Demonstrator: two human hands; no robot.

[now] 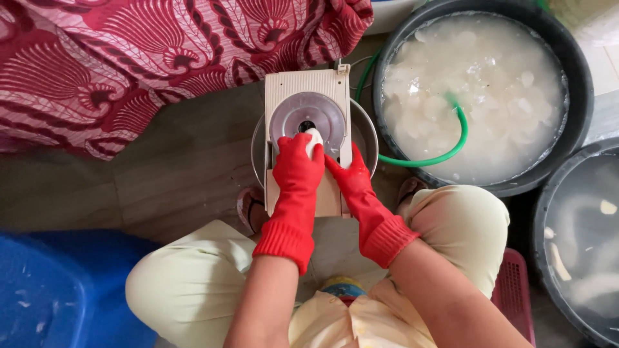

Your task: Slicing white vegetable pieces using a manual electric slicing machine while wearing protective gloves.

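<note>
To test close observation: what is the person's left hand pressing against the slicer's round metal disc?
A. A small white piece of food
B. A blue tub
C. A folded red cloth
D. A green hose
A: the left hand in a red glove pins a small white piece to the slicer's metal disc.

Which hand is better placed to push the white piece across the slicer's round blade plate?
Left. The left hand already presses the white piece against the blade plate, while the right hand braces the slicer.
</note>
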